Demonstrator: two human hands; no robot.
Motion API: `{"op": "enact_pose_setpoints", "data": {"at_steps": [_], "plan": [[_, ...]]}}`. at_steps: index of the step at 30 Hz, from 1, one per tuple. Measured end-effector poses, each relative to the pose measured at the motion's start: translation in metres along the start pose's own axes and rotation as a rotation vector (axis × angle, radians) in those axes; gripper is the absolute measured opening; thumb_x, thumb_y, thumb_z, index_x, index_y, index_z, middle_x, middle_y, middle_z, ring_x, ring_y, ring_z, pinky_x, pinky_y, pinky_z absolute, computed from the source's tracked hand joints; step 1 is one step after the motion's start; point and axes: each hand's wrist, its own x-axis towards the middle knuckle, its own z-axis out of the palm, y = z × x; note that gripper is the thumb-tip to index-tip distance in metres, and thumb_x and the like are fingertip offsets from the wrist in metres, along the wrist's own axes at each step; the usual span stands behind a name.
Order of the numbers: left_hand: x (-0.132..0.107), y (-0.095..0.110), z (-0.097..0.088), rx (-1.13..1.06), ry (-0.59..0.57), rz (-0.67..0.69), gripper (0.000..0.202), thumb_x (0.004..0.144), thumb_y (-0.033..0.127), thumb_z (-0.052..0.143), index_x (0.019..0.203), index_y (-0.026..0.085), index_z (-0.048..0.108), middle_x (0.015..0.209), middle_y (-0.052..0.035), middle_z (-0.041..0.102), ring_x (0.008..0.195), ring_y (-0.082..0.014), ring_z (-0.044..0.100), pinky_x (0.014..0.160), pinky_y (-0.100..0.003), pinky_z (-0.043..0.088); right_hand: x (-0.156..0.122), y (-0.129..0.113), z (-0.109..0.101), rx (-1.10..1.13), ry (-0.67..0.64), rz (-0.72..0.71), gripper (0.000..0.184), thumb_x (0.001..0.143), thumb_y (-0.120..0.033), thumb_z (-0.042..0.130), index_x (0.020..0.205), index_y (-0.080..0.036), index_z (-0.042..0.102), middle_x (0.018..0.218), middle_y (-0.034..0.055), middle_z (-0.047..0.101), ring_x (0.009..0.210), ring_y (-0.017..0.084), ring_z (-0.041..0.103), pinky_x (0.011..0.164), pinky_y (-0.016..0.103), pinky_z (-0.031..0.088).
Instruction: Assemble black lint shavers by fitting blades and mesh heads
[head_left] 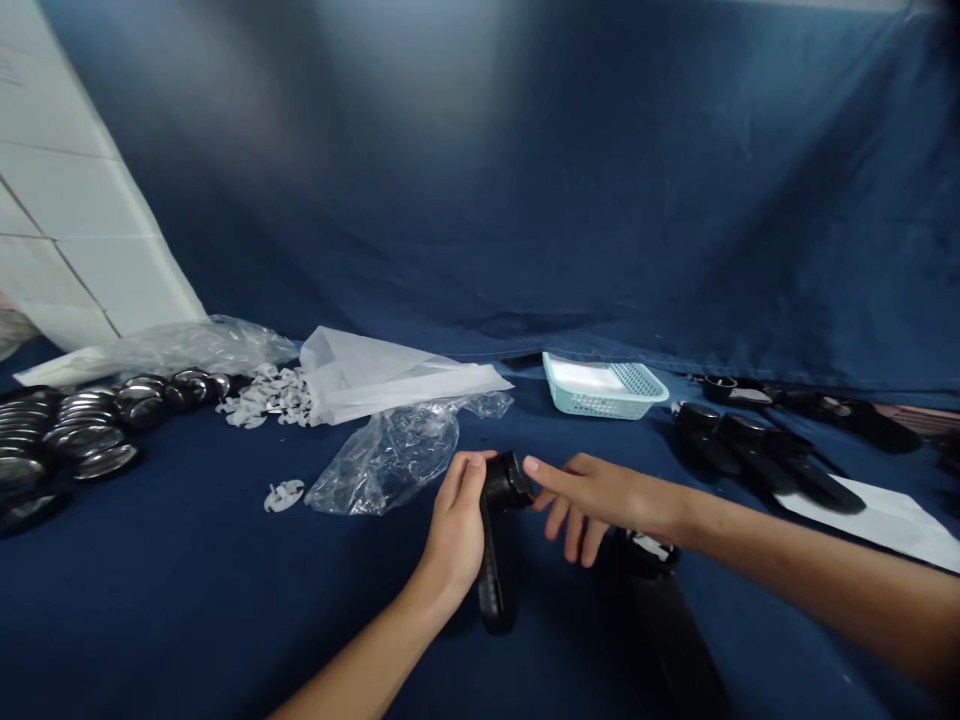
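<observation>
My left hand (456, 530) is closed around the head of a black handled device (493, 585). Its handle points down toward me, and a round ribbed ring (516, 480) faces right. My right hand (581, 500) is beside that ring with fingers apart; a fingertip comes close to it, and I cannot tell whether it touches. Below my right wrist lies another black handled part (667, 620) with a white piece in its round end. A loose white plastic piece (284, 495) lies to the left on the blue cloth.
Glossy black round covers (90, 430) are stacked at the left, beside a pile of white plastic pieces (271, 396). A clear plastic bag (390, 455) lies in the middle. A light-blue basket (607, 405) stands at the back. Several black handled devices (757, 445) lie right, near white paper (892, 520).
</observation>
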Motion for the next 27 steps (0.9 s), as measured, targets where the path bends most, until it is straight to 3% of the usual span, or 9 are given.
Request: {"op": "enact_pose_setpoints", "data": {"at_steps": [5, 7, 10, 12, 15, 17, 21, 23, 27], "plan": [[-0.004, 0.004, 0.001, -0.003, -0.008, 0.034, 0.027, 0.091, 0.044, 0.048, 0.089, 0.022, 0.064, 0.087, -0.0004, 0.066, 0.088, -0.0214, 0.059, 0.081, -0.028, 0.043, 0.003, -0.002, -0.001, -0.175, 0.119, -0.407, 0.058, 0.073, -0.043, 0.077, 0.125, -0.025, 0.058, 0.117, 0.0071, 0.067, 0.101, 0.025, 0.066, 0.087, 0.039, 0.055], [-0.007, 0.004, 0.002, -0.002, -0.012, 0.059, 0.027, 0.092, 0.043, 0.047, 0.092, 0.022, 0.064, 0.089, -0.0003, 0.066, 0.089, -0.0209, 0.059, 0.082, -0.028, 0.043, 0.008, -0.001, 0.004, -0.095, 0.097, -0.334, 0.041, 0.08, -0.05, 0.068, 0.106, -0.019, 0.066, 0.097, 0.0077, 0.072, 0.085, 0.024, 0.07, 0.079, 0.039, 0.058], [-0.009, 0.004, 0.001, 0.0, -0.02, 0.083, 0.025, 0.093, 0.043, 0.048, 0.098, 0.024, 0.063, 0.087, 0.0006, 0.065, 0.087, -0.0199, 0.058, 0.083, -0.028, 0.042, 0.014, 0.001, 0.009, 0.033, 0.036, -0.095, 0.067, 0.087, -0.071, 0.035, 0.078, -0.012, 0.067, 0.064, 0.01, 0.069, 0.053, 0.021, 0.068, 0.055, 0.037, 0.06], [-0.009, 0.004, 0.001, -0.011, -0.014, 0.068, 0.027, 0.093, 0.044, 0.047, 0.1, 0.023, 0.063, 0.086, 0.0006, 0.064, 0.087, -0.0199, 0.058, 0.082, -0.028, 0.043, 0.013, -0.001, 0.008, 0.026, 0.095, -0.113, 0.072, 0.088, -0.072, 0.03, 0.091, -0.011, 0.068, 0.077, 0.014, 0.072, 0.059, 0.022, 0.07, 0.054, 0.036, 0.06], [-0.008, 0.006, 0.001, -0.048, -0.011, 0.022, 0.031, 0.093, 0.047, 0.044, 0.098, 0.022, 0.062, 0.088, -0.0004, 0.064, 0.082, -0.0201, 0.06, 0.073, -0.028, 0.048, 0.008, -0.007, 0.004, -0.126, 0.208, -0.375, 0.053, 0.084, -0.059, 0.059, 0.122, -0.021, 0.059, 0.119, 0.0122, 0.065, 0.094, 0.025, 0.068, 0.076, 0.038, 0.059], [-0.008, 0.006, 0.001, -0.066, -0.02, 0.009, 0.032, 0.093, 0.048, 0.044, 0.096, 0.021, 0.061, 0.088, -0.0004, 0.064, 0.078, -0.0196, 0.06, 0.068, -0.028, 0.048, 0.007, -0.01, 0.004, -0.191, 0.21, -0.457, 0.047, 0.08, -0.05, 0.069, 0.118, -0.023, 0.061, 0.118, 0.0089, 0.065, 0.099, 0.023, 0.066, 0.085, 0.038, 0.055], [-0.01, 0.006, 0.001, -0.061, -0.003, 0.052, 0.026, 0.092, 0.044, 0.05, 0.094, 0.022, 0.063, 0.085, 0.0014, 0.063, 0.086, -0.0181, 0.058, 0.081, -0.026, 0.044, 0.011, -0.006, 0.012, 0.0, 0.16, -0.079, 0.062, 0.089, -0.068, 0.038, 0.076, -0.013, 0.063, 0.066, 0.0105, 0.069, 0.055, 0.022, 0.068, 0.055, 0.038, 0.059], [-0.011, 0.007, 0.001, -0.074, 0.002, 0.036, 0.026, 0.091, 0.046, 0.051, 0.093, 0.023, 0.063, 0.086, 0.0012, 0.063, 0.087, -0.0185, 0.058, 0.082, -0.026, 0.044, 0.011, -0.003, 0.015, 0.022, 0.207, -0.032, 0.071, 0.09, -0.071, 0.024, 0.078, -0.013, 0.063, 0.069, 0.0125, 0.068, 0.051, 0.023, 0.067, 0.047, 0.038, 0.057], [-0.014, 0.007, 0.005, -0.129, -0.017, -0.062, 0.033, 0.088, 0.051, 0.05, 0.097, 0.021, 0.061, 0.084, -0.0009, 0.063, 0.076, -0.0209, 0.062, 0.065, -0.03, 0.05, 0.005, -0.003, 0.017, -0.324, 0.358, -0.472, 0.044, 0.092, -0.053, 0.047, 0.12, -0.02, 0.058, 0.11, 0.0113, 0.065, 0.096, 0.027, 0.065, 0.083, 0.043, 0.054]]}}
